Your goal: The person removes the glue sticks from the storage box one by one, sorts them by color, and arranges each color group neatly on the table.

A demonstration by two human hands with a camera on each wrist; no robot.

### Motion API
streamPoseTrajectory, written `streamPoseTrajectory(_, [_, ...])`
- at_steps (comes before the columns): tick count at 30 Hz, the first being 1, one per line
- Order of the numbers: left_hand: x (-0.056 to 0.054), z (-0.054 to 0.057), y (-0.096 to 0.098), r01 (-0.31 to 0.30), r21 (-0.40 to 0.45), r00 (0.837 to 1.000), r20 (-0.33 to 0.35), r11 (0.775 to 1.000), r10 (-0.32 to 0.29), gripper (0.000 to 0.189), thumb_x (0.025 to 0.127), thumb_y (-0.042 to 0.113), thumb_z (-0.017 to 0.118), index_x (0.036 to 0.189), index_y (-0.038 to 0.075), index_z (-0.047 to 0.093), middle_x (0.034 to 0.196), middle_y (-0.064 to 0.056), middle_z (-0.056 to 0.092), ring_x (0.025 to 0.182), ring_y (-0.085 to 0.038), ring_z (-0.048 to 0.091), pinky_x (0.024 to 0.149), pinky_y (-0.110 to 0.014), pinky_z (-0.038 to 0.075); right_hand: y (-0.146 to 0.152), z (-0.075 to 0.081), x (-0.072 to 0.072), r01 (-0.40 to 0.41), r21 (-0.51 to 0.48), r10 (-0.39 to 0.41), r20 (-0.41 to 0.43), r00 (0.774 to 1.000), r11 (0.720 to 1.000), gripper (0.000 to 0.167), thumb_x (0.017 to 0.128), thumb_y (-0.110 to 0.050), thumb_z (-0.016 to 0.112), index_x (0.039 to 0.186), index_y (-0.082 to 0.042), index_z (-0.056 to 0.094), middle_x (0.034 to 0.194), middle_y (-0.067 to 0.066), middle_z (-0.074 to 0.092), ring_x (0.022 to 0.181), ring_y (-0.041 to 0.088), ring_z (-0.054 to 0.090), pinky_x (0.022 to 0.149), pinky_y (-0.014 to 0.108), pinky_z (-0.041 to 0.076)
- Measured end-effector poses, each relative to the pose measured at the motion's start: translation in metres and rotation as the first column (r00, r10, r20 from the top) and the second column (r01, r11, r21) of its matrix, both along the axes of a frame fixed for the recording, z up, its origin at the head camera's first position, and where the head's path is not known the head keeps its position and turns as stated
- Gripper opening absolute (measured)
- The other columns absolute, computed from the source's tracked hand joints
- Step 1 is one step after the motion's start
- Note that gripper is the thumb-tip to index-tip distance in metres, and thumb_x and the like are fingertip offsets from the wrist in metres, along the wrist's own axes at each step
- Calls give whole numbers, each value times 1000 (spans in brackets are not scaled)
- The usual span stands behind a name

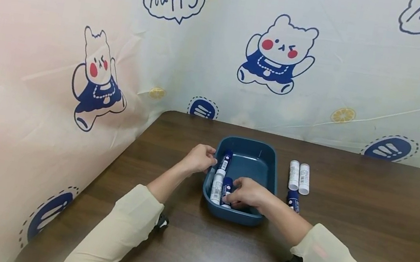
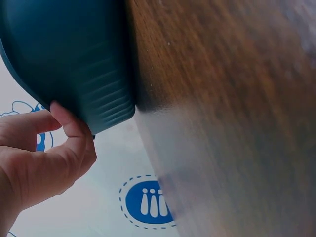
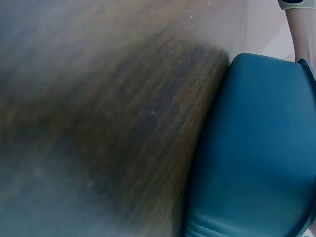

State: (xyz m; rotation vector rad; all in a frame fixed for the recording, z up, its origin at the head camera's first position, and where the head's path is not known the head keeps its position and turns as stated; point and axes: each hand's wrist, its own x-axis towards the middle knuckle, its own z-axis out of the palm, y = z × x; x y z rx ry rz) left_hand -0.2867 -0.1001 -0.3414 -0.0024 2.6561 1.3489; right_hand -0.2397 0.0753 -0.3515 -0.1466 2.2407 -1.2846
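A dark blue plastic bin (image 1: 235, 216) sits on the table. My left hand (image 1: 200, 158) holds its left rim; in the left wrist view the fingers of that hand (image 2: 54, 158) are bent at the edge of the bin (image 2: 64, 54). Inside the bin, my right hand (image 1: 250, 193) pinches a blue glue stick (image 1: 227, 187) near the front. Left of it lies a white glue stick (image 1: 216, 188), and a blue-and-white one (image 1: 225, 160) lies behind that along the left wall. In the right wrist view only the bin's outer wall (image 3: 256, 143) shows; the right hand is hidden there.
To the right of the bin, two white glue sticks (image 1: 304, 179) lie side by side on the brown table (image 1: 364, 231). A blue one (image 1: 293, 200) lies just in front of them, partly behind my right forearm. A printed curtain (image 1: 215, 48) hangs behind the table.
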Motion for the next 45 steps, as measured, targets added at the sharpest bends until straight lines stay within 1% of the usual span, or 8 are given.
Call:
streamPoseTrajectory(10, [-1,2,1,2,-7,1000,12,1000,-2,41,92,9,55,131,-1,47,90,-12,55,81,-24,56,68,-29,52,-6,-2,-2,-13,126,24,-80,997,992,69,76,-14,76,130,6,38,92,12,58,73,18,61,75,33,49])
streamPoseTrajectory(14, [0,2,1,-5,-6,1000,17,1000,5,41,92,9,55,131,0,47,92,-12,55,82,-24,56,69,-30,52,-7,-2,-2,-7,151,19,-81,996,988,69,76,-14,76,130,5,38,89,11,59,72,18,61,74,32,49])
streamPoseTrajectory(18, [1,2,1,-9,-4,1000,20,1000,9,41,92,9,55,131,0,48,92,-12,55,81,-24,56,71,-31,52,-7,-3,-2,9,140,0,-67,998,990,68,75,-12,76,130,5,39,89,11,59,71,18,62,75,33,49])
streamPoseTrajectory(24, [1,1,1,-9,2,1000,15,1000,9,40,92,9,55,131,0,48,93,-12,55,83,-24,56,69,-30,52,-5,-2,-1,22,80,-20,-24,999,997,67,75,-9,74,130,3,38,96,14,57,75,19,62,77,35,48])
streamPoseTrajectory(29, [1,1,0,-10,7,1000,12,1000,10,41,92,8,55,131,-1,48,94,-12,55,85,-24,56,68,-30,52,-1,-1,-1,61,-34,-58,67,996,998,65,77,-7,72,131,2,37,104,17,54,81,22,59,77,34,48])
streamPoseTrajectory(34, [1,1,0,-8,11,1000,11,1000,8,40,92,8,56,130,-2,48,94,-12,55,86,-24,56,68,-30,53,2,-2,-2,100,-159,-77,145,987,982,65,77,-2,69,132,5,34,109,20,50,84,24,58,77,33,50])
streamPoseTrajectory(41, [2,2,-2,24,29,999,-24,999,-24,41,91,5,56,129,-6,48,86,-10,54,83,-22,56,64,-30,53,2,-3,-1,106,-256,-66,163,984,961,67,76,2,65,133,6,30,109,21,50,84,22,58,80,34,49])
streamPoseTrajectory(45, [1,2,-2,23,31,1000,-6,999,-23,41,91,6,55,129,-5,47,86,-10,53,83,-22,56,64,-30,53,3,-3,-2,94,-313,-44,163,986,945,68,77,2,63,134,7,27,110,21,51,86,22,58,84,36,48])
